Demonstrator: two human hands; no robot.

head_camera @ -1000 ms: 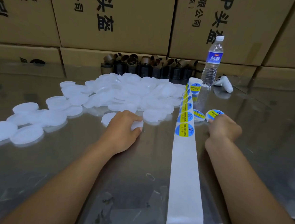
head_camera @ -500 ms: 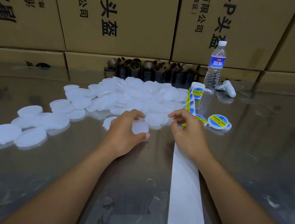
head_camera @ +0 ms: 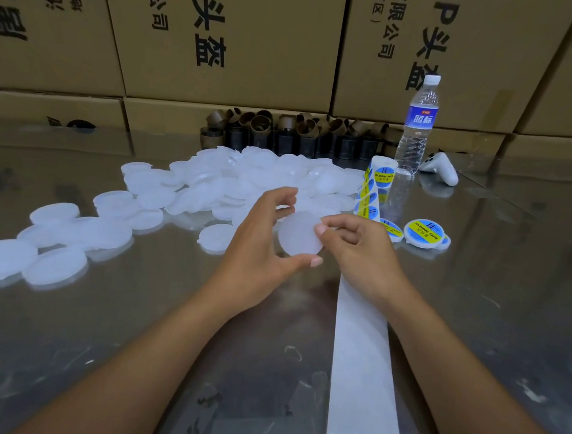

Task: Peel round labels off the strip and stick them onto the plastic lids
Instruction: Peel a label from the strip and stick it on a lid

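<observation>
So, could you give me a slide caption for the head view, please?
Left hand holds a blank plastic lid as the right hand touches its rim.

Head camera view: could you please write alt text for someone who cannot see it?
A left hand holds a blank white plastic lid above a steel table; the right hand touches its edge. Behind lie unlabelled lids; rightward, labelled lids.

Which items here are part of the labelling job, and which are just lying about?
In use: held lid, lid pile, label strip, labelled lids.
Lying about: bottle, controller, cardboard cores, boxes.
</observation>
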